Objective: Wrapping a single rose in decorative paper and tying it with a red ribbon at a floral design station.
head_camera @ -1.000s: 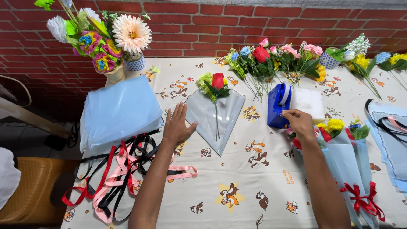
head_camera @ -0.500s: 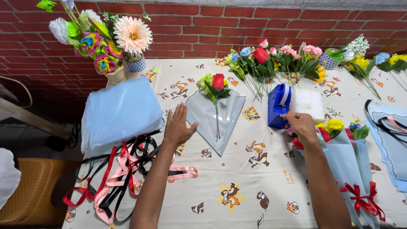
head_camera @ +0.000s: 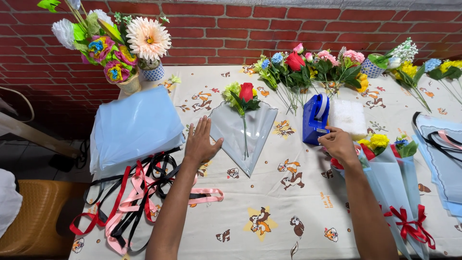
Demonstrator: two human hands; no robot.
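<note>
The left hand [head_camera: 201, 143] lies flat, fingers spread, on the left edge of the clear wrapping sheet [head_camera: 243, 132] that holds a red rose [head_camera: 246, 91] mid-desk; the right hand [head_camera: 338, 144], fingers curled and holding nothing visible, touches the blue tape dispenser [head_camera: 315, 118]

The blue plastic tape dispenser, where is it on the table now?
In the head view, the blue plastic tape dispenser stands right of centre on the table, beside a white foam block, just above the right hand.

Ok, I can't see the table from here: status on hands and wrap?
Left hand flat on wrap sheet edge. Right hand at blue tape dispenser. Red rose lies on sheet.
</note>
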